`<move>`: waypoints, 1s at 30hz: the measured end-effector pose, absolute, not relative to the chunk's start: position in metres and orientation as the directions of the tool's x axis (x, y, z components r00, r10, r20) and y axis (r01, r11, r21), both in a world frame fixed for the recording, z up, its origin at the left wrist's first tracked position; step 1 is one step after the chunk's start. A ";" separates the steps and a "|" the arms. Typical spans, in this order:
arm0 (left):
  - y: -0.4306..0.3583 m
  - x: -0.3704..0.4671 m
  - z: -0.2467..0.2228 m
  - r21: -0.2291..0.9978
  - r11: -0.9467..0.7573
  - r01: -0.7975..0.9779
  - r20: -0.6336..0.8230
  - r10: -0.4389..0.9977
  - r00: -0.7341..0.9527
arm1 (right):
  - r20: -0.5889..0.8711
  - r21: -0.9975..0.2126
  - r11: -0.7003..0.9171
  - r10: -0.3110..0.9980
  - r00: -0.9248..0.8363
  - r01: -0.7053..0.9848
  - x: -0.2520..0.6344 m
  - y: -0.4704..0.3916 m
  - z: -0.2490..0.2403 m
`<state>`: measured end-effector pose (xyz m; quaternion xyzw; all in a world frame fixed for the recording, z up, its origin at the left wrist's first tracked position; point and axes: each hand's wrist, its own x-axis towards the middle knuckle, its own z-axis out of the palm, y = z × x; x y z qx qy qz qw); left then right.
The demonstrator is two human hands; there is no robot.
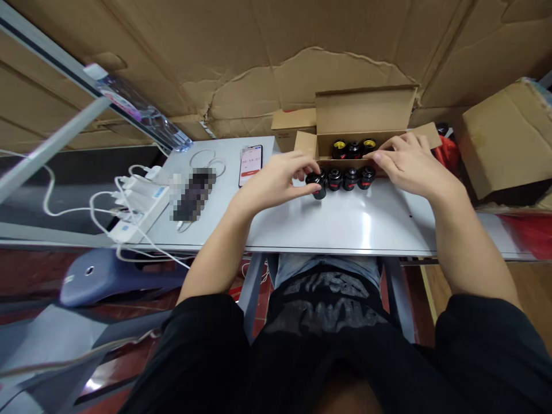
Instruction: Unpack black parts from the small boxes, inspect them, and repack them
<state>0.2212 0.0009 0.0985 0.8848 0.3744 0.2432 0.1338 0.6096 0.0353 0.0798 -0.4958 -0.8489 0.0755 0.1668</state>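
Observation:
My left hand (287, 177) is closed around a small black cylindrical part with a red mark (318, 190), slightly tilted at the left end of a row. Beside it on the white table stand several similar black parts (350, 179), lined up along the front of an open cardboard box (362, 109). Inside the box are more black parts (353, 150), two of them showing gold-coloured tops. Over the box's right part, my right hand (407, 164) has its thumb and fingertips pinched at the front wall's edge. Its fingers partly hide the box's right end.
Left of my left hand lie a phone with a timer on its screen (250, 165), a blurred-out dark device (196, 192) and a white power strip (140, 213) with cables. A plastic bottle (138, 106) leans by the metal frame. Another carton (509, 138) stands at the right.

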 end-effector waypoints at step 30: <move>0.093 0.317 0.121 0.191 -0.482 0.855 0.119 0.876 0.468 | 0.228 -0.204 0.557 0.827 -0.515 0.805 0.602 0.040 0.063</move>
